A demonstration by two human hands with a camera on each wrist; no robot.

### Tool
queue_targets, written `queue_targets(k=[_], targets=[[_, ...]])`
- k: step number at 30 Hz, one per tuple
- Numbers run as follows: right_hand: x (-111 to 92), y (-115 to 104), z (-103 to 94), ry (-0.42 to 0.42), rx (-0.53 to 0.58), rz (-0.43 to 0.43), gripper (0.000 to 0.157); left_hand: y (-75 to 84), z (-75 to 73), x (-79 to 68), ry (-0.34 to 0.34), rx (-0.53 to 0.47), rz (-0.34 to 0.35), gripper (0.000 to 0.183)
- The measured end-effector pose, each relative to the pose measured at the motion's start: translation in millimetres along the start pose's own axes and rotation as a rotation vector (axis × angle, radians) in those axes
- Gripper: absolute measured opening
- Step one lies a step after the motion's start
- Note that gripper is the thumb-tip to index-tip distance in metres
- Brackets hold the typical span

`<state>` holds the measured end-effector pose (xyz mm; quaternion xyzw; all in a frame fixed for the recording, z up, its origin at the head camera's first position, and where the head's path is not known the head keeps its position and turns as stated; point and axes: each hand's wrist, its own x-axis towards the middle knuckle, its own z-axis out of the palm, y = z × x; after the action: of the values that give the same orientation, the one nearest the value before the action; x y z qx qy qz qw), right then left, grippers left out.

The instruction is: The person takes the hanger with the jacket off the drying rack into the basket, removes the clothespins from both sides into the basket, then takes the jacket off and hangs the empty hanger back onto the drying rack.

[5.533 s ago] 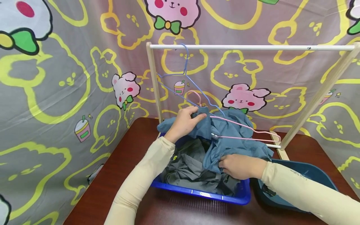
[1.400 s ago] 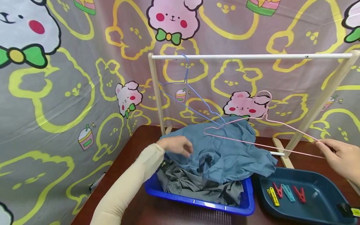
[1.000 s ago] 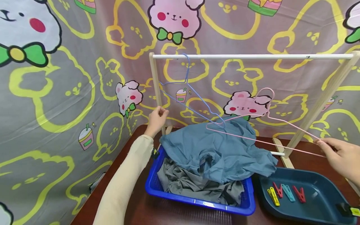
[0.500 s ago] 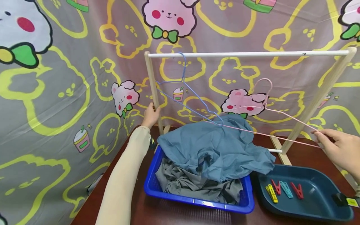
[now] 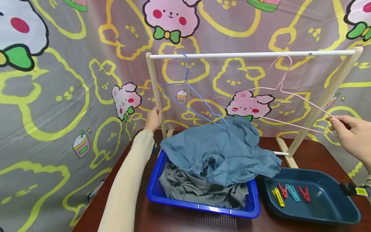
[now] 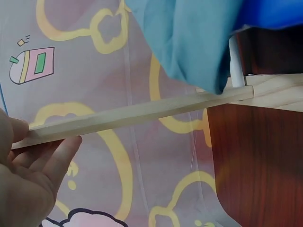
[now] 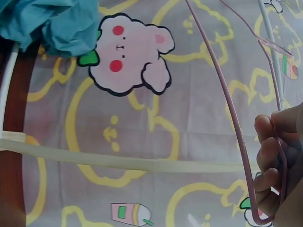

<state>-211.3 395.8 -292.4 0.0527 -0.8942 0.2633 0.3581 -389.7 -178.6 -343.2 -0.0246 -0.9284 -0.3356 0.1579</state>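
Observation:
My right hand point(image 5: 352, 133) pinches the right end of a pink clothes hanger point(image 5: 304, 97), its hook just under the rack's white rail point(image 5: 246, 54). In the right wrist view the fingers curl around the hanger's wire point(image 7: 232, 113). My left hand point(image 5: 153, 119) grips the left wooden post point(image 5: 153, 77) of the clothes rack; in the left wrist view, thumb and fingers lie on either side of that post point(image 6: 128, 113). A blue hanger point(image 5: 203, 96) hangs from the rail at left. Below it a blue-grey garment point(image 5: 197, 145) spreads over the blue basket point(image 5: 203, 207).
Grey clothes point(image 5: 191, 188) fill the basket under the blue-grey garment. On the right stands a dark blue tray point(image 5: 324, 214) holding several clothespins, among them a yellow clothespin point(image 5: 279, 197). The rack's right post point(image 5: 324, 100) stands behind the tray. A patterned curtain point(image 5: 95, 38) encloses the table point(image 5: 313, 151).
The pink hanger came out of the garment and has risen toward the rail in my right hand. My left hand moved from above the garment to the rack's left post and took hold.

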Motion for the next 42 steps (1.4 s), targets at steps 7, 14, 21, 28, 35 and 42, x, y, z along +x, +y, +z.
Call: queue_targets(k=[7, 14, 21, 28, 35, 42], targets=[[18.4, -9.1, -4.3, -0.009, -0.036, 0.053, 0.032, -6.4, 1.4, 1.7, 0.014, 0.021, 0.016, 0.025], [32.9, -14.6, -5.1, -0.006, -0.079, 0.047, 0.035, -6.7, 2.6, 3.9, 0.016, 0.029, 0.023, 0.024], [44.7, -27.3, 0.6, -0.058, -0.141, 0.041, 0.040, -7.1, 1.3, 2.8, 0.003, 0.007, 0.015, 0.023], [54.2, -34.3, 14.0, -0.103, -0.120, 0.020, 0.036, -8.7, 0.7, 3.7, -0.009, 0.006, 0.032, 0.024], [57.2, -42.0, 28.2, -0.163, -0.083, -0.034, 0.034, -10.1, -0.8, 3.5, -0.037, -0.015, 0.050, 0.025], [58.6, -47.4, 40.1, -0.229, -0.043, -0.062, 0.034, -19.9, 1.1, 8.9, -0.081, -0.176, 0.075, 0.025]])
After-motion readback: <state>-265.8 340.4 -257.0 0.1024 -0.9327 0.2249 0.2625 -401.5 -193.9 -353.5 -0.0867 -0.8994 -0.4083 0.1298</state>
